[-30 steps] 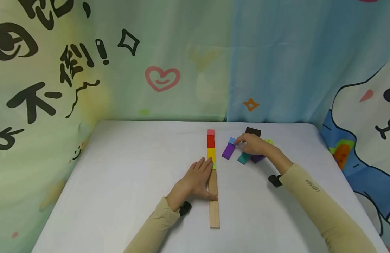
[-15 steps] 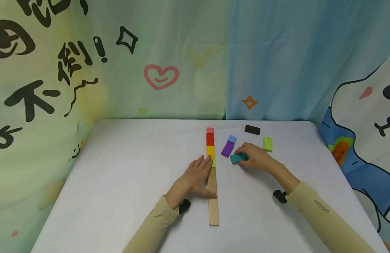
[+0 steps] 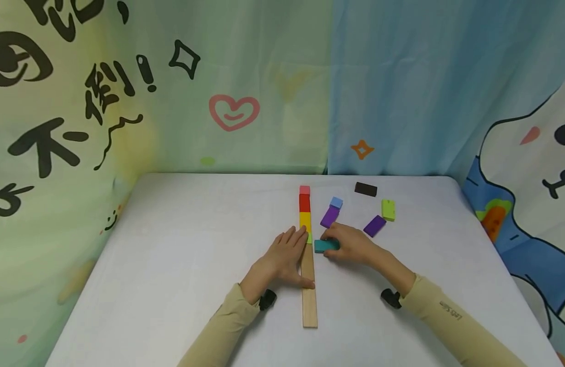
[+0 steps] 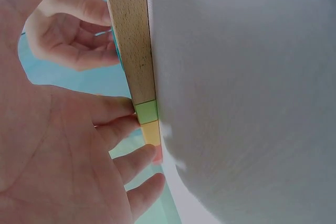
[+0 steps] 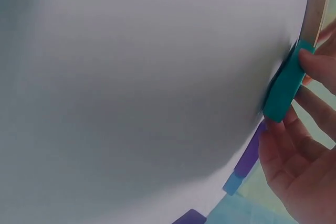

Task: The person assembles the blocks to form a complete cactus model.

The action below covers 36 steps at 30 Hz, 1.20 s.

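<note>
A straight row runs away from me along the white table: two plain wooden planks, the nearer plank [image 3: 310, 310] and the farther plank [image 3: 308, 262], then green [image 4: 147, 112], yellow [image 3: 305, 219], red [image 3: 304, 203] and pink [image 3: 304, 189] blocks. My left hand [image 3: 284, 262] rests along the row's left side with spread, straight fingers touching the coloured blocks; its thumb reaches over the planks near their joint. Between thumb and fingers, my right hand [image 3: 351, 245] pinches a teal block [image 3: 323, 246], lying crosswise just right of the row, level with the farther plank's far end.
Right of the row lie a purple block [image 3: 329, 217] with a light blue block [image 3: 335, 202] at its end, another purple block [image 3: 375, 226], a lime green block [image 3: 388, 210] and a black block [image 3: 366, 189]. A printed curtain [image 3: 236, 142] hangs behind the table's far edge.
My right hand has gripped the teal block and brought it left and nearer, up beside the row. The second purple block is uncovered now. My left hand stays put.
</note>
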Available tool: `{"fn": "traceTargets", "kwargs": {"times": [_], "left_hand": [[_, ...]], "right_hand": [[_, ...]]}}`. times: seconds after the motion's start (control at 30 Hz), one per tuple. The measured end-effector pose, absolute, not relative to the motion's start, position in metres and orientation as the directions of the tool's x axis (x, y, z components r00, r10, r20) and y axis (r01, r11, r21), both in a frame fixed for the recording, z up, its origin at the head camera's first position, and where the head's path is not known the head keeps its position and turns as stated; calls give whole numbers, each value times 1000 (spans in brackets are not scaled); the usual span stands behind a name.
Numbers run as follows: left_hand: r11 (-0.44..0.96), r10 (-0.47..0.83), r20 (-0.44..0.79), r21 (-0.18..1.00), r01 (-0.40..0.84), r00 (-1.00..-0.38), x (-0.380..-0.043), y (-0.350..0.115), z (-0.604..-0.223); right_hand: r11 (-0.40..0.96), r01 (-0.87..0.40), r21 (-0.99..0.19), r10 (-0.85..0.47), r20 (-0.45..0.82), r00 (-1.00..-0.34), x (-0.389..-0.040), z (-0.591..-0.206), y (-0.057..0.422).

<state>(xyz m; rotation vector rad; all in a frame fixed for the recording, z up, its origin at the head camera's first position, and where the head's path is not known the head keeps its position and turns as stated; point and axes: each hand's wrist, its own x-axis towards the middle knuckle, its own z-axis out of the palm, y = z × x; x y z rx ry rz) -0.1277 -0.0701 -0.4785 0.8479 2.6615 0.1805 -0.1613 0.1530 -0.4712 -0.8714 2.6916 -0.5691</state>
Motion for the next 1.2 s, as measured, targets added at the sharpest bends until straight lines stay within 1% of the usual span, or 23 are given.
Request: {"fn": "traceTargets", "kwargs": {"times": [0.3, 0.57, 0.67, 0.77, 0.9, 0.97, 1.03, 1.2], "left_hand": [[820, 572, -292, 226, 526, -767, -127, -72, -479], [820, 572, -285, 224, 527, -769, -126, -72, -480], [818, 575, -281, 220, 531, -769, -127, -73, -480], [818, 575, -277, 220, 532, -770, -127, -73, -480], [817, 577, -278, 212, 537, -768, -128, -72, -480], [816, 578, -278, 205, 541, -767, -128, -71, -480], [812, 583, -275, 200, 548, -765, -128, -71, -479], [803, 596, -260, 189, 565, -760, -127, -71, -477]], "right_hand": [[734, -510, -447, -617, -127, -776, -157, -473, 147], [741, -497, -452, -603, -122, -788, -156, -476, 145], [740, -478, -473, -582, -96, -807, -157, -477, 146], [769, -420, -483, -498, -39, -866, -162, -475, 148], [843, -310, -440, -326, 41, -944, -174, -475, 153], [874, -256, -413, -266, 34, -963, -181, -475, 154], [890, -208, -406, -230, -6, -973, -185, -476, 155], [889, -144, -435, -191, -66, -979, -189, -478, 154]]}}
